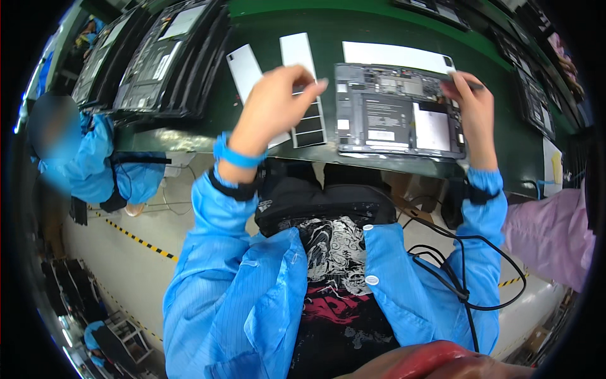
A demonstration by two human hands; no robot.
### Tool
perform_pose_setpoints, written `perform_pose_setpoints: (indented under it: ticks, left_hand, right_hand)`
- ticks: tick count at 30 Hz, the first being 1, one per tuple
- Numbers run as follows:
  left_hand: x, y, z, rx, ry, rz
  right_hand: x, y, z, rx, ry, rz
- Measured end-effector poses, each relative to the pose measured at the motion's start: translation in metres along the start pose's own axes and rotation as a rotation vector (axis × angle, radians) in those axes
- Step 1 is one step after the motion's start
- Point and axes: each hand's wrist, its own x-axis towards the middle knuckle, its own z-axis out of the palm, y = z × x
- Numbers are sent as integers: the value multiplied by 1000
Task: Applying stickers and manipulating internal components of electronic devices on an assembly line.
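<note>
"On the green bench (265, 25), where do we have the opened laptop base (407, 117)?"

"Right of our middle, near the front edge, lying flat with its dark battery (384, 117) and circuit board (404, 85) bare. Our right hand (472, 104) sits at its upper right corner, fingers bent beside a slim dark object (468, 84) (whether they pinch it, we cannot tell)."

"And our left hand (278, 101)?"

"Above two white strips (295, 52), thumb stretched out and fingers curled, a gap between them (the tips blur a little). We wear a blue band (238, 153) on that wrist."

"What else do we see?"

"Behind the laptop base, a long white strip (394, 55) with a black corner mark; far left, stacked laptop parts (151, 72), with a blue-clad co-worker (88, 158) nearby."
</note>
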Motion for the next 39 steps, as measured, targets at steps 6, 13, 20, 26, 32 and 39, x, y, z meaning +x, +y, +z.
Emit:
perform_pose_setpoints:
  ticks: [6,13,20,26,32,39]
  left_hand:
    - [-87,-37,29,208,103,30]
    - [-65,-45,22,106,217,75]
    - [-65,-54,30,204,150,81]
    - [-66,-56,29,191,121,43]
    - [-66,-57,30,187,114,72]
    - [-46,-41,15,434,24,125]
  right_hand:
    - [-63,-34,98,-219,-305,-16]
    - [-34,7,194,-298,-261,-73]
    - [-22,18,213,-439,-176,-80]
    - [-22,28,218,-410,-151,-118]
    - [-25,20,212,-120,-137,-6]
    - [-22,-14,110,58,18,74]
